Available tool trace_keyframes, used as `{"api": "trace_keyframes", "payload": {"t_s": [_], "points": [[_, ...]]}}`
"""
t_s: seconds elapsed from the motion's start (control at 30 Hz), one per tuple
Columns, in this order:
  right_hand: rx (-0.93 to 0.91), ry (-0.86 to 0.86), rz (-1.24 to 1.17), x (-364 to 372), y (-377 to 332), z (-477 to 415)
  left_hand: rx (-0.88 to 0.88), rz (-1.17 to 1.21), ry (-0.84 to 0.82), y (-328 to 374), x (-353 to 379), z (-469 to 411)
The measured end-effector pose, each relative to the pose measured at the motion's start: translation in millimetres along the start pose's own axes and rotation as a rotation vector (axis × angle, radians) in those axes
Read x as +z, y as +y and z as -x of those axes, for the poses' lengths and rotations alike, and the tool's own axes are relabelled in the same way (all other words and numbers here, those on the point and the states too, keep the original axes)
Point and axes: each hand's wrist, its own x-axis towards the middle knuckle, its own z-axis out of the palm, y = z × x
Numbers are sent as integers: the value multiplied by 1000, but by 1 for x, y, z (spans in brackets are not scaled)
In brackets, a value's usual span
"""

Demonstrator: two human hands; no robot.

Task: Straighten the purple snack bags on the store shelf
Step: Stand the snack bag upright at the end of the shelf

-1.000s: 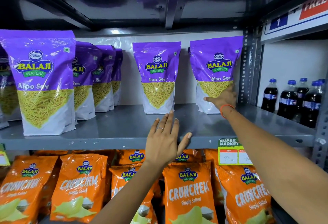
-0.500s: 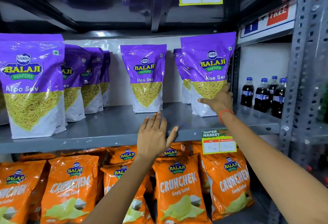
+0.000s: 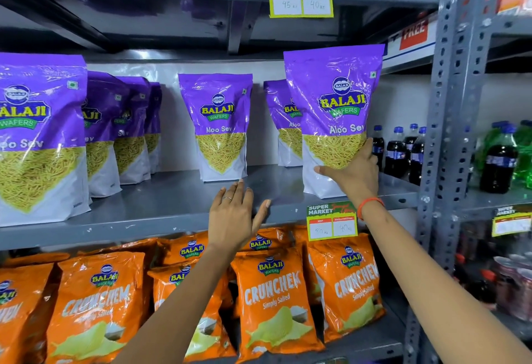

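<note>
The step in hand looks like bringing the rightmost purple bag (image 3: 334, 110) to the front edge of the shelf (image 3: 161, 208): the right hand (image 3: 352, 175) has its grip wrapped on the bag's lower right, thumb across the front and fingers round the side, and the bag stands upright near the shelf lip, just above the price tag (image 3: 331, 221). The left hand (image 3: 233, 214) hangs open, fingers spread and holding nothing, over the shelf edge just in front of the middle bag (image 3: 220, 127), not touching it. Next, I judge, the held bag needs setting square to the edge and letting go, then the left hand must reach well back for the middle bag, which sits deep on the shelf; a soft pouch like this will likely buckle if squeezed high, so a low hold near the base seems safer. Counted on this shelf: seven purple bags show, namely a big one at the front left (image 3: 40, 133), three in file behind it (image 3: 126, 127), the middle bag, the held one, and one half hidden behind that (image 3: 280, 121); more may sit out of view at the left. Below lie at least six orange bags (image 3: 272, 297), overlapping so the count is unsure, and cola bottles (image 3: 398, 150) stand to the right
</note>
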Motion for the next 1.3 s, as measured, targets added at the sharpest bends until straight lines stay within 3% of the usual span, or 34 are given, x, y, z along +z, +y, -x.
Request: {"api": "trace_keyframes", "payload": {"t_s": [0.7, 0.93, 1.1, 1.3], "points": [[-43, 48, 24, -24, 7, 23, -12, 8, -48, 4, -4, 2], [-250, 319, 156, -1, 6, 41, -2, 2, -32, 2, -3, 0], [-301, 343, 299, 14, 15, 37, 8, -9, -27, 3, -2, 2], [-305, 357, 309, 21, 19, 27, 4, -16, -25, 1, -2, -1]]}}
